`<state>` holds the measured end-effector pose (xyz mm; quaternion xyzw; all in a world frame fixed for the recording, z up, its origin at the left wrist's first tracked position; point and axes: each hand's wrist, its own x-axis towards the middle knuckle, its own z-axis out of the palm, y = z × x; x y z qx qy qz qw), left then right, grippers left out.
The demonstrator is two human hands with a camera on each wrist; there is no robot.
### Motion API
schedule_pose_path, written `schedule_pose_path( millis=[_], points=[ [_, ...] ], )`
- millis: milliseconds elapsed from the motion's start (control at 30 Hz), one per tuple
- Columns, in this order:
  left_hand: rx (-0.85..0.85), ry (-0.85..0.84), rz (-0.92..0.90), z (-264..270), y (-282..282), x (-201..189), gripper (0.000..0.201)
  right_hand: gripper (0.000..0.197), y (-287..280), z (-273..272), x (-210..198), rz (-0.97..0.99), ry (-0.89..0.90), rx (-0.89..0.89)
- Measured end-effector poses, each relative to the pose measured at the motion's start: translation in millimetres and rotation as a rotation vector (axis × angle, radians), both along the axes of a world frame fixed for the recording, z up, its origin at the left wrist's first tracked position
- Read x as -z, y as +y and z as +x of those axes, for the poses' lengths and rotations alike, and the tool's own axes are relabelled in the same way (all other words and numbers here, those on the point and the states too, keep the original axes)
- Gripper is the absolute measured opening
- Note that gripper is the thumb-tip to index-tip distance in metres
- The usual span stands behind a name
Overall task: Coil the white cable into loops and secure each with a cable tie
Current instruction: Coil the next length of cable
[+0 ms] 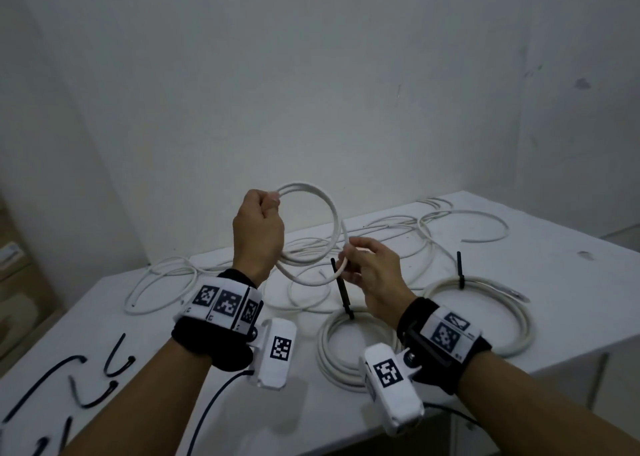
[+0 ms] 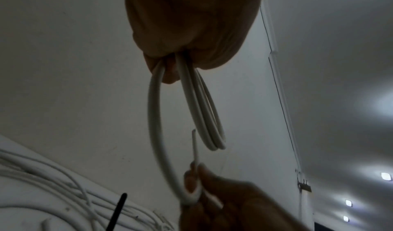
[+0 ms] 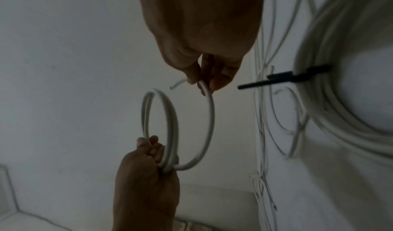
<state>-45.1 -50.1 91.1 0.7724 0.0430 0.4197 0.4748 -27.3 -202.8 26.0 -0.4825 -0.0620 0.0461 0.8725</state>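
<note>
2 hands [image 1: 258, 228] [image 1: 372, 268] clamp white cable [image 1: 332, 209] – markers only, no legible writing.

A white table [image 1: 519, 282] stands against a grey wall [image 1: 311, 74].

**Three cameras, one shared loop**

The head camera looks forward and down from above both forearms, taking in the white table [image 1: 519, 299] and the wall behind it. The left wrist camera sits close under the left hand [image 2: 191, 24], aimed up along it towards wall and ceiling. The right wrist camera looks along the right hand [image 3: 204, 32], with the table tilted at its right edge. All three catch the white cable [image 1: 311, 209] held between the hands.
</note>
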Motion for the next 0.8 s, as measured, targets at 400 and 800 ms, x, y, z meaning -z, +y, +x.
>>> schedule_pose_path(
  millis=[400,800],
  points=[
    [-0.046,0.039,0.191,-6,-13,10,0.026,0.025,-14,14,-41,-0.002,-0.099,-0.285],
    [-0.022,0.079,0.353,-14,-19,18,0.025,0.033,-1,0,-44,-0.262,-0.107,-0.124]
  ],
)
